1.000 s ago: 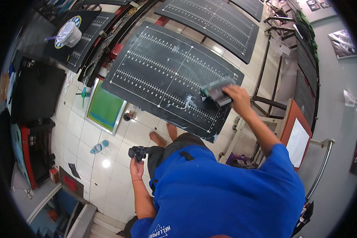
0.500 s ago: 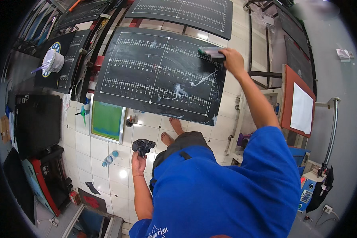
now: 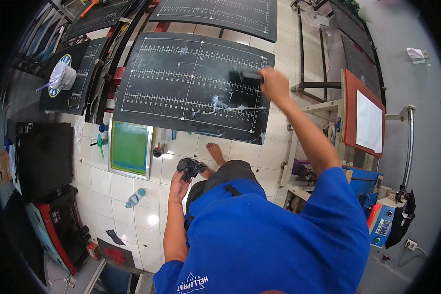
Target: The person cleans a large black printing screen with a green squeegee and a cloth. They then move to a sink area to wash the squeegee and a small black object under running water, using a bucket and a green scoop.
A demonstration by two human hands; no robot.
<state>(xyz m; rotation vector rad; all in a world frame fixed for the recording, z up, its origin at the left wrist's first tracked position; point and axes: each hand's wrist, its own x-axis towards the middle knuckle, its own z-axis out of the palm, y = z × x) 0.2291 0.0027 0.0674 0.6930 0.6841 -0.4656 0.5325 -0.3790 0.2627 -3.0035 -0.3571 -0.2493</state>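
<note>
A black board (image 3: 157, 90) printed with white ruler lines lies in front of me, tilted in the view. My right hand (image 3: 275, 85) is closed on a flat, dark grey scraper (image 3: 251, 76), held at the board's right part; motion blurs its far end. Below the tool, a whitish wet smear (image 3: 215, 104) marks the surface. My left hand (image 3: 180, 185), low and left of my body, is closed round a crumpled black bundle (image 3: 190, 168); whether it is cloth or plastic I cannot tell. That bundle is apart from the board.
A second ruled board (image 3: 220, 12) lies beyond. On the left, a white tub (image 3: 63, 76) stands on a board. A green framed screen (image 3: 129, 149) and a plastic bottle (image 3: 135, 197) are on the tiled floor. At right stands a rack with a red-brown panel (image 3: 350, 105).
My right hand and the scraper have moved left and slightly nearer across the board. My left hand has risen and shifted right with the black bundle. The whole view has shifted slightly.
</note>
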